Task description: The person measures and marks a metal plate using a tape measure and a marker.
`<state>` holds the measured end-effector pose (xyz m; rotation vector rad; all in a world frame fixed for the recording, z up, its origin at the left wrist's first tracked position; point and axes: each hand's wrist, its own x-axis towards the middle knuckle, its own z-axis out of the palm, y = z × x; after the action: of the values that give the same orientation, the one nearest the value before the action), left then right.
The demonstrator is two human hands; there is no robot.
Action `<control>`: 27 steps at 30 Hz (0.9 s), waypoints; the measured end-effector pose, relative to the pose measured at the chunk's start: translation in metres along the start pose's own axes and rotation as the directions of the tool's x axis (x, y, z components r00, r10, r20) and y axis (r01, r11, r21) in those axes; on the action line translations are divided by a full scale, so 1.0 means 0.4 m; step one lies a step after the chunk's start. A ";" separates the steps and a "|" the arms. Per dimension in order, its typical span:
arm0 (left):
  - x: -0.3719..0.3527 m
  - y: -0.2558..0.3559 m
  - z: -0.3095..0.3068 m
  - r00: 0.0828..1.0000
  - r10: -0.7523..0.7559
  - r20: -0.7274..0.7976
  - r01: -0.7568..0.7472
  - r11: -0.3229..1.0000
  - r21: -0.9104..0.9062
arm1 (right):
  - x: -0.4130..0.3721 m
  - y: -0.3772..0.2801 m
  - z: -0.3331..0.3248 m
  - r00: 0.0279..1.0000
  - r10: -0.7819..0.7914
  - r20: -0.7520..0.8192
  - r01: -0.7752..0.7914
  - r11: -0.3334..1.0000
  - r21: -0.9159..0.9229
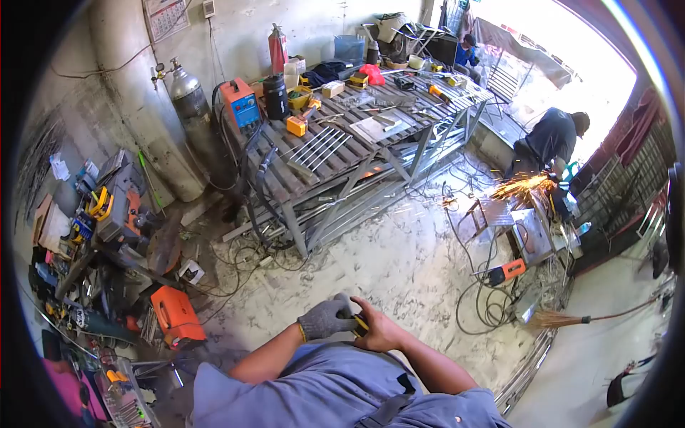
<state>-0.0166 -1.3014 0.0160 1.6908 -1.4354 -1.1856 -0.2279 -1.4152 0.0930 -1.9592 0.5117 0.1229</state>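
In front of my body, low in the head view, both my hands meet. My left hand (pixel 327 319) wears a grey knit glove with a yellow cuff edge, and its fingers are curled in against the other hand. My right hand (pixel 380 331) is bare and closed around a small yellow and black thing (pixel 361 326), its thumb side up against the glove. Fingers cover most of that thing, so its kind is hidden. Whether the gloved fingers also grip it is hard to see.
A slatted metal worktable (pixel 335 160) carries a welding machine (pixel 241 107), tools and metal bars. A gas cylinder (pixel 191 100) stands by the wall. At right a crouching person (pixel 546 143) makes sparks (pixel 524 187). Cables (pixel 492 314), an orange case (pixel 176 317) and a broom (pixel 560 319) lie around.
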 end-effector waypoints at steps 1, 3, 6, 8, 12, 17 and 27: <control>0.077 -0.022 -0.005 0.998 0.036 0.044 -0.031 0.994 -0.103 | 0.017 0.023 -0.053 1.000 0.023 -0.020 -0.024 0.999 -0.038; 0.220 0.027 -0.085 0.990 -0.015 0.141 0.041 0.983 -0.181 | 0.046 0.041 -0.184 0.984 0.171 -0.049 -0.171 0.985 0.001; 0.487 0.037 -0.212 0.989 -0.017 0.149 0.101 0.813 -0.573 | 0.078 0.169 -0.371 0.942 0.296 -0.160 -0.299 0.954 0.002; 0.646 0.075 -0.324 0.997 0.072 0.031 -0.028 0.692 -0.721 | 0.058 0.276 -0.478 0.895 0.423 -0.138 -0.417 0.906 0.073; 0.866 0.205 -0.562 0.990 0.131 -0.062 -0.140 0.753 -0.643 | 0.011 0.313 -0.674 0.738 0.675 -0.015 -0.647 0.714 0.266; 1.091 0.174 -0.665 0.994 0.014 -0.106 -0.079 0.767 -0.637 | 0.068 0.449 -0.760 0.706 0.706 -0.065 -0.641 0.675 0.366; 1.518 0.066 -0.761 0.921 -0.003 -0.389 0.018 0.999 0.034 | 0.339 0.784 -1.030 0.553 0.796 -0.246 -0.511 0.557 0.654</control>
<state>0.2538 -1.9251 0.0181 1.8361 -1.2066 -0.7709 -0.2910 -1.9315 -0.0338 -1.1200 1.5280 -0.0668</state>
